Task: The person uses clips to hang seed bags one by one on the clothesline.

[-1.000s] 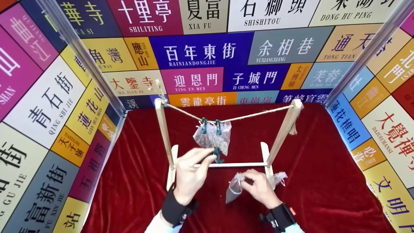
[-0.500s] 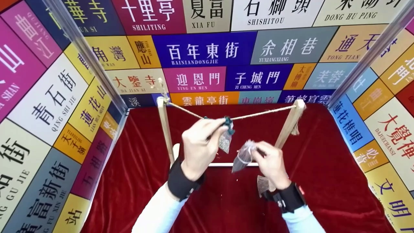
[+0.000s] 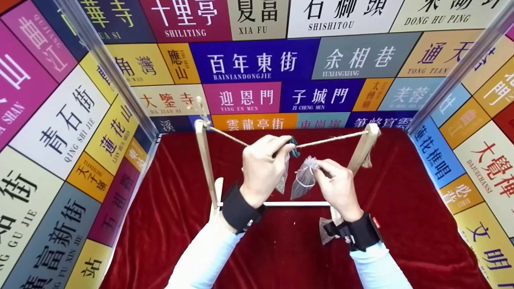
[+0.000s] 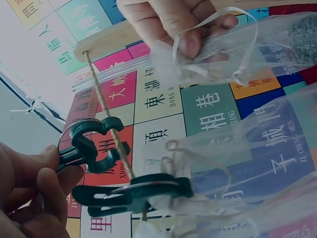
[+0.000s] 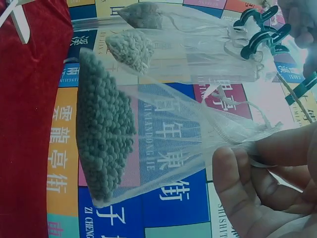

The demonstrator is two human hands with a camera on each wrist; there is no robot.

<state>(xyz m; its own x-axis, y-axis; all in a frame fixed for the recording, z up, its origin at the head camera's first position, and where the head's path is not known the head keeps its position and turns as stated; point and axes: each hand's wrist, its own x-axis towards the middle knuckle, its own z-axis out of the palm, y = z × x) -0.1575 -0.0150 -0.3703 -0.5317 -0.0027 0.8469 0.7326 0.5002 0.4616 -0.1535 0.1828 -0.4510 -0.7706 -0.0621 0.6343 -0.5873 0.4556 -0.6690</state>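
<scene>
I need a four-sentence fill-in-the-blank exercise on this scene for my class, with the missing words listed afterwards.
1. The left grip pinches a clothespin coloured dark ____.
2. The right grip holds a mesh drawstring bag upright, so its pellets sit at the ____.
3. The rope is strung between two posts made of ____.
4. The cloth beneath the frame is coloured dark ____.

Missing words: green; bottom; wood; red.
</scene>
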